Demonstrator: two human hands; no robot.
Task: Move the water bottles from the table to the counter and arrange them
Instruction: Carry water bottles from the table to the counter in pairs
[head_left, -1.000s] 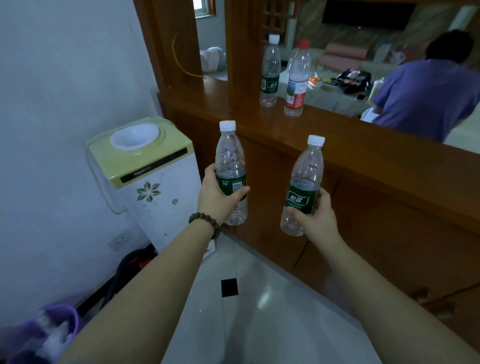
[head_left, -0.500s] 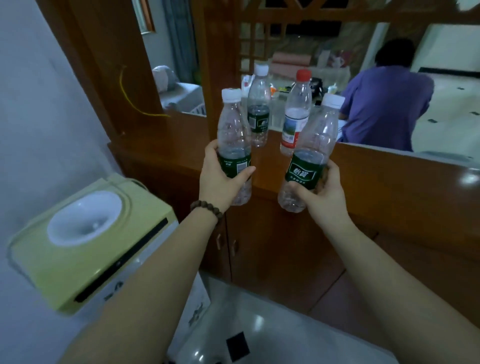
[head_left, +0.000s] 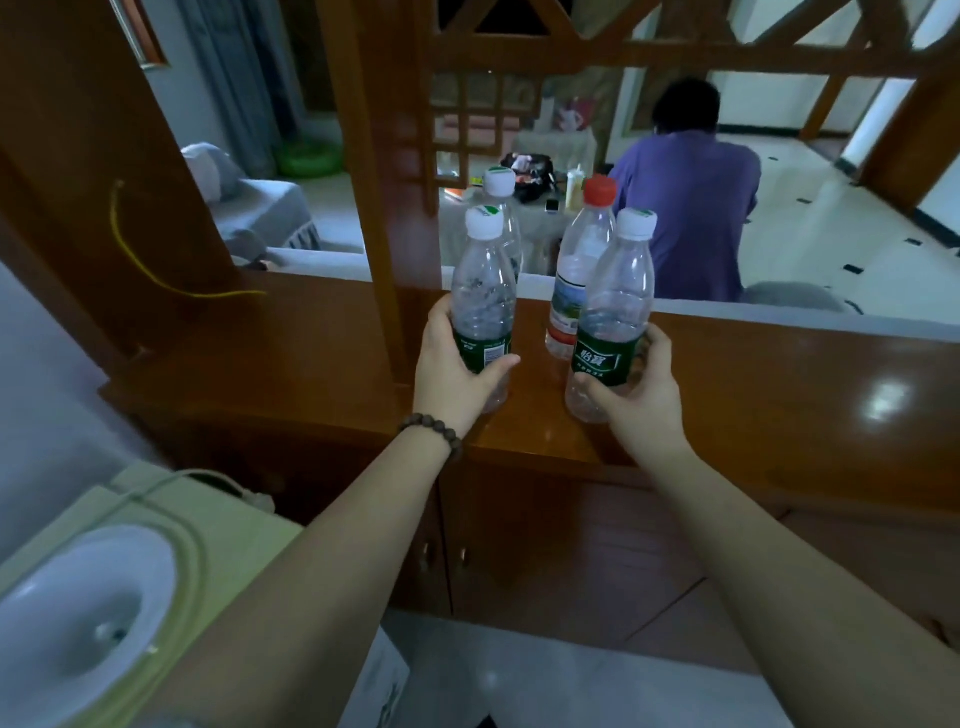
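Bottles (head_left: 483, 306) in both hands (head_left: 457, 371) over counter (head_left: 779, 395)

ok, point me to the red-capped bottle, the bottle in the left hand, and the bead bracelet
red-capped bottle (head_left: 586, 244), head view, on its clear shoulder below the cap
bottle in the left hand (head_left: 483, 296), head view, on its clear upper body
bead bracelet (head_left: 434, 427), head view, on the beads across the left wrist

The back bottle (head_left: 500, 208) with the white cap hides behind the bottle (head_left: 483, 291) in the left hand (head_left: 454, 366). The red-cap bottle (head_left: 582, 270) is half hidden too. The water machine (head_left: 104, 597) is cut off at the edge.
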